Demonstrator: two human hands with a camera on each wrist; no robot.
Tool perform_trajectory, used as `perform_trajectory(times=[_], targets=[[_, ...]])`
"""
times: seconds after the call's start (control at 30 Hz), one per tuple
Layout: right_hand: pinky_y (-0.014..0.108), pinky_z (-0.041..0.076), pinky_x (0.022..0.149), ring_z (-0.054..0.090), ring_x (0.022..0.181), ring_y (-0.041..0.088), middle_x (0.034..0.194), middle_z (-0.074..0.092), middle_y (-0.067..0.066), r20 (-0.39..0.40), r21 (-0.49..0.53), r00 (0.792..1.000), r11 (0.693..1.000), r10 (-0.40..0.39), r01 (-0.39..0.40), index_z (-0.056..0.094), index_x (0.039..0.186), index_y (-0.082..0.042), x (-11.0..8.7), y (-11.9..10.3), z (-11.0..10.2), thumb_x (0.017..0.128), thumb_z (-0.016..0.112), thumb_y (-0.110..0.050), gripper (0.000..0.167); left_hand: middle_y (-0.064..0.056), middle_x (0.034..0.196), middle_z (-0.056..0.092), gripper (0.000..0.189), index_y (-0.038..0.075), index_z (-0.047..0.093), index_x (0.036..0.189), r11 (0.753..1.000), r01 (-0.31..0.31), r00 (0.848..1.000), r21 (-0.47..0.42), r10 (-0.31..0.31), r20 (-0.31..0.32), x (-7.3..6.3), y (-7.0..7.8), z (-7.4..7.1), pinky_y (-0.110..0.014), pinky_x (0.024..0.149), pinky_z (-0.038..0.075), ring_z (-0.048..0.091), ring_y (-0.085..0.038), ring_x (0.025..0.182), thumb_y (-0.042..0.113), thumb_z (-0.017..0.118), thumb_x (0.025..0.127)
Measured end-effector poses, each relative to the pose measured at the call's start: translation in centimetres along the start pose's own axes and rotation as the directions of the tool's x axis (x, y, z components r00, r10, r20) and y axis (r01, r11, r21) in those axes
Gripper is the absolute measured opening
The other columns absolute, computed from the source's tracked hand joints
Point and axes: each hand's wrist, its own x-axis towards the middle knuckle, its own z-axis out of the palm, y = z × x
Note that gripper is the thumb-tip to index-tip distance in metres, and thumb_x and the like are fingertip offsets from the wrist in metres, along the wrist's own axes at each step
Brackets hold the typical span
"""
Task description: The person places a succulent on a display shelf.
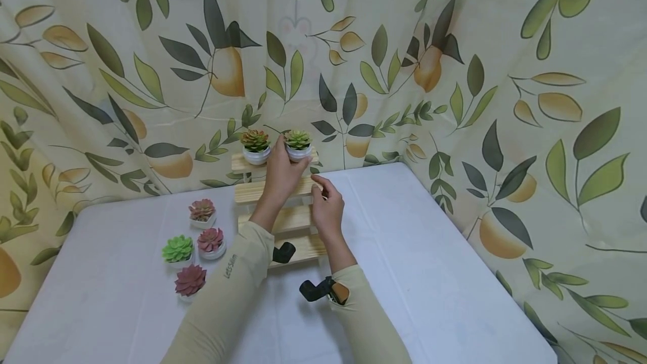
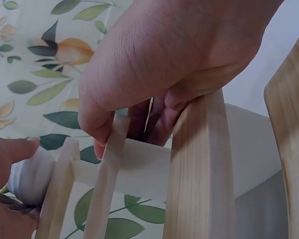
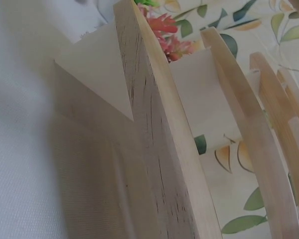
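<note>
In the head view my left hand (image 1: 283,173) reaches over a tiered wooden stand (image 1: 289,219) and holds a green potted succulent (image 1: 298,142) at the top tier. The left wrist view shows its white pot (image 2: 32,179) between thumb and fingers, right against the top slat. My right hand (image 1: 329,209) grips the stand's right end. Seen closer, the right hand's fingers (image 2: 102,132) curl over a slat and into the gap beside it. A green-and-orange succulent (image 1: 255,145) stands at the left of the top tier. Only slats (image 3: 159,124) and white side panels dominate the right wrist view.
Several potted succulents stand on the white tablecloth left of the stand, among them a bright green one (image 1: 178,249) and a dark red one (image 1: 190,281). Behind the table hangs a leaf-patterned curtain (image 1: 343,72).
</note>
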Motion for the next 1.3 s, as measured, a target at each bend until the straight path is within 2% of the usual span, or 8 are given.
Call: perform_trajectory(times=[0.23,0.3,0.47,0.6,0.83,1.07,1.3], targets=[[0.026,0.041,0.056,0.053,0.074,0.016,0.092,0.069,0.004,0.015,-0.013,1.0,1.0,-0.004,0.004,0.073,0.129,-0.011,0.1,0.2,0.0,0.103,0.056,-0.015,0.031,-0.032,0.154,0.038,0.093,-0.009,0.02,0.159,1.0,-0.016,1.0,0.02,0.016,0.02,-0.5,-0.1,-0.3,-0.048,0.119,0.031,0.037,-0.041,0.144,0.018,0.08,0.093],[0.026,0.04,0.055,0.051,0.072,0.016,0.09,0.067,0.008,0.019,-0.013,1.0,1.0,0.001,0.0,0.073,0.128,-0.012,0.1,0.3,0.0,0.104,0.056,-0.016,0.031,-0.032,0.155,0.036,0.093,-0.009,0.019,0.159,1.0,-0.017,0.999,0.024,0.016,0.029,-0.7,0.0,-0.4,-0.048,0.119,0.031,0.036,-0.041,0.145,0.018,0.079,0.093],[0.026,0.039,0.055,0.046,0.068,0.015,0.09,0.064,0.021,0.022,0.0,1.0,1.0,0.014,-0.014,0.074,0.128,-0.014,0.0,0.2,-0.1,0.104,0.055,-0.016,0.03,-0.032,0.16,0.028,0.093,-0.01,0.015,0.16,0.999,0.004,0.997,0.041,-0.007,0.075,-1.3,0.0,-0.9,-0.049,0.119,0.031,0.031,-0.041,0.148,0.021,0.076,0.096],[0.027,0.038,0.056,0.045,0.067,0.015,0.085,0.062,0.019,0.017,0.006,1.0,1.0,0.017,-0.017,0.074,0.128,-0.014,0.0,0.1,-0.2,0.104,0.056,-0.017,0.03,-0.032,0.162,0.025,0.094,-0.009,0.014,0.16,0.998,0.023,0.993,0.062,-0.03,0.111,-1.7,0.2,-1.3,-0.05,0.118,0.032,0.029,-0.041,0.149,0.022,0.075,0.096],[0.028,0.04,0.06,0.047,0.071,0.015,0.081,0.06,0.008,-0.008,-0.011,1.0,1.0,0.0,0.0,0.075,0.126,-0.011,0.1,0.0,-0.1,0.102,0.057,-0.013,0.03,-0.032,0.159,0.029,0.094,-0.009,0.016,0.16,0.997,0.023,0.992,0.075,-0.032,0.125,-2.5,0.2,-1.6,-0.053,0.116,0.035,0.034,-0.043,0.146,0.021,0.077,0.096],[0.027,0.041,0.06,0.047,0.072,0.015,0.085,0.064,0.014,0.003,-0.004,1.0,1.0,0.016,-0.016,0.074,0.127,-0.013,0.2,0.2,0.0,0.103,0.056,-0.014,0.03,-0.026,0.155,0.04,0.091,-0.005,0.016,0.161,0.999,-0.006,0.993,0.042,0.001,0.122,-3.6,-0.3,-2.1,-0.053,0.114,0.038,0.041,-0.039,0.142,0.02,0.075,0.097],[0.026,0.04,0.058,0.048,0.071,0.015,0.095,0.067,0.024,0.023,0.006,1.0,1.0,0.016,-0.016,0.072,0.129,-0.011,0.2,0.2,0.0,0.104,0.055,-0.015,0.032,-0.025,0.155,0.039,0.09,-0.005,0.018,0.161,0.999,-0.034,0.994,0.026,0.031,0.104,-4.7,-0.8,-2.7,-0.053,0.113,0.039,0.042,-0.038,0.142,0.024,0.075,0.098]])
